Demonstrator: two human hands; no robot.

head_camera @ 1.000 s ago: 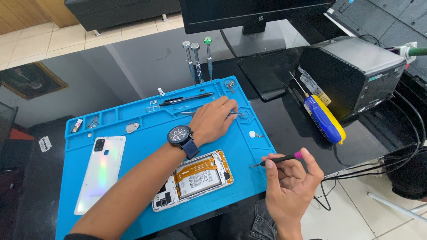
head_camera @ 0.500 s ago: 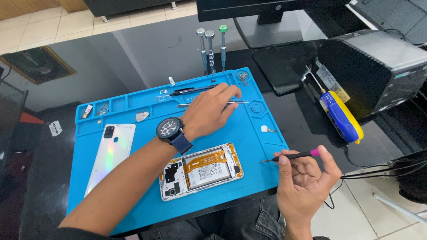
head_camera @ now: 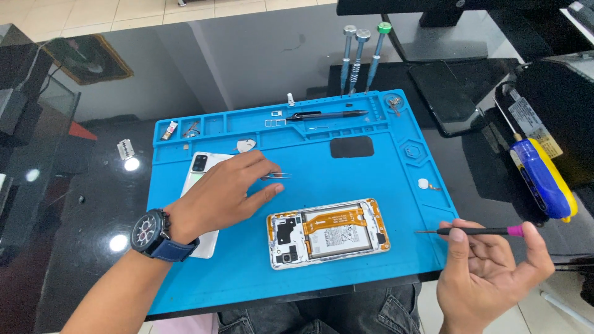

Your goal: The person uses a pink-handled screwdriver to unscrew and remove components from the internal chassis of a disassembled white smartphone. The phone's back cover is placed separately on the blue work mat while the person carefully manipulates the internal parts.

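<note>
On the blue mat (head_camera: 371, 173), our left hand (head_camera: 226, 192) is gripping tweezers (head_camera: 276, 176); our right hand (head_camera: 489, 272) is pinching a screwdriver (head_camera: 476, 231) beside the opened phone (head_camera: 328, 232) between them.

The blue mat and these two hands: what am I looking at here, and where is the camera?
No machine is at work here: the camera sits on a person's head and looks down at their own two hands over a dark glossy table. On it lies a blue work mat with small trays along its far edge. In the middle lies an opened phone, its battery and orange ribbon cable showing. The left hand, with a wristwatch, holds thin metal tweezers and covers part of the white back cover. The right hand holds a slim black screwdriver with a pink end. Three more screwdrivers stand upright behind the mat.
</note>
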